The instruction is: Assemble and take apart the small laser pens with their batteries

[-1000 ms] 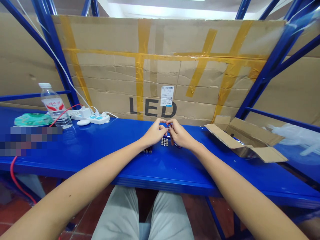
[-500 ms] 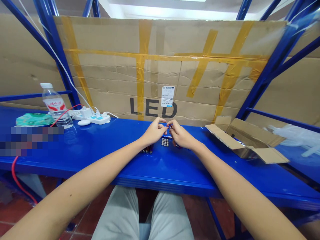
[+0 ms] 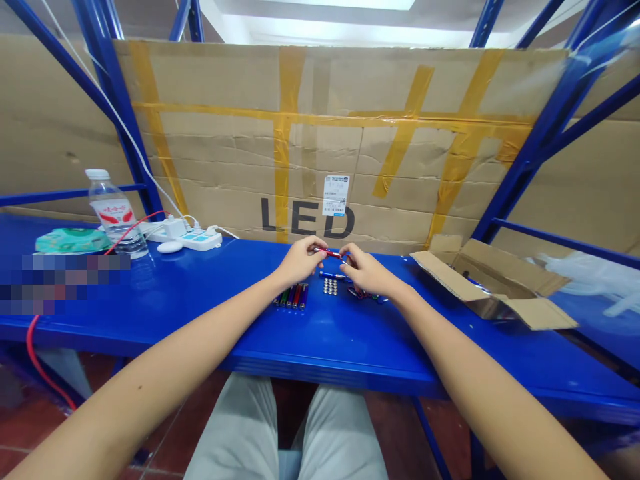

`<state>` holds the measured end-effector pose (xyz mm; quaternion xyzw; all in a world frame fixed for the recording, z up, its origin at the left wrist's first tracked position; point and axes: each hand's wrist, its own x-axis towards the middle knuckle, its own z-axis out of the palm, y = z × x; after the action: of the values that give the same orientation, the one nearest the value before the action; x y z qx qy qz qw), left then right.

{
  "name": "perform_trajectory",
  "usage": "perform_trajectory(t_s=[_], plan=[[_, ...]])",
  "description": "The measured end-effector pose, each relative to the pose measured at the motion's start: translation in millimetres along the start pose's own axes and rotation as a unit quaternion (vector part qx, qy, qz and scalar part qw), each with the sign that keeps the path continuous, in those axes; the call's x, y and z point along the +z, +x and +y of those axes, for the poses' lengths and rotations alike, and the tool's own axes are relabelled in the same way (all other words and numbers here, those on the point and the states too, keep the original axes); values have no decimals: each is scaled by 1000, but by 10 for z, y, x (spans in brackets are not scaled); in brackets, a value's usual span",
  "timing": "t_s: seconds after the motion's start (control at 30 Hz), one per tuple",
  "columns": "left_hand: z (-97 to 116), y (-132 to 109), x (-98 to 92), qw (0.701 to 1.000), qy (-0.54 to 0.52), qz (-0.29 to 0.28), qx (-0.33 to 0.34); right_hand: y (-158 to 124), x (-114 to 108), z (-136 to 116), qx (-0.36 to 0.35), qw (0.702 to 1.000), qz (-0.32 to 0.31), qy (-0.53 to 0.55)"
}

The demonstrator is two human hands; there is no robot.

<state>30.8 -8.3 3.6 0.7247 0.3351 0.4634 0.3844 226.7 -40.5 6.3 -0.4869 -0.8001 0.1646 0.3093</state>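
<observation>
A slim red metal tube [image 3: 329, 253], like a small penlight, lies level between my two hands above the blue table. My left hand [image 3: 301, 260] pinches its left end. At its right end are the closed fingertips of my right hand [image 3: 364, 269]. Below them a blue tube [image 3: 330, 275] rests on the table, just behind a neat block of small silver discs [image 3: 330, 287] that look like button cells. Several coloured tubes [image 3: 293, 297] stand side by side in a row under my left wrist. Under my right hand is a loose heap of small coloured pieces [image 3: 367, 294], partly hidden.
An open cardboard box [image 3: 493, 277] sits to the right, with clear plastic bags [image 3: 595, 273] beyond it. On the left are a water bottle [image 3: 116, 217], a green packet [image 3: 73, 240] and a white power strip [image 3: 195, 238]. A large cardboard sheet [image 3: 225, 153] walls the back.
My hands have moved slightly apart, and the red tube now shows lengthwise between them. The row of tubes and the heap of pieces have come more into sight.
</observation>
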Motion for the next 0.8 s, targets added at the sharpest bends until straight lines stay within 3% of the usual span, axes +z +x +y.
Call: perform_trajectory(t_s=[0.23, 0.4, 0.5, 0.6, 0.7, 0.8], plan=[[-48, -24, 11, 980, 130, -18, 148, 22, -10, -31, 10, 992, -22, 121], [2, -72, 34, 971, 168, -28, 166, 26, -9, -52, -1, 992, -25, 125], [-4, -80, 65, 976, 137, -37, 167, 32, 33, -40, 17, 988, -30, 148], [-21, -57, 104, 989, 48, -22, 141, 52, 77, -18, 36, 980, -14, 195], [-24, -4, 114, 994, -92, 8, 56, 77, 81, 4, 47, 976, 16, 212], [-7, 50, 68, 966, -254, 26, -40, 94, 46, 25, 62, 981, 45, 176]])
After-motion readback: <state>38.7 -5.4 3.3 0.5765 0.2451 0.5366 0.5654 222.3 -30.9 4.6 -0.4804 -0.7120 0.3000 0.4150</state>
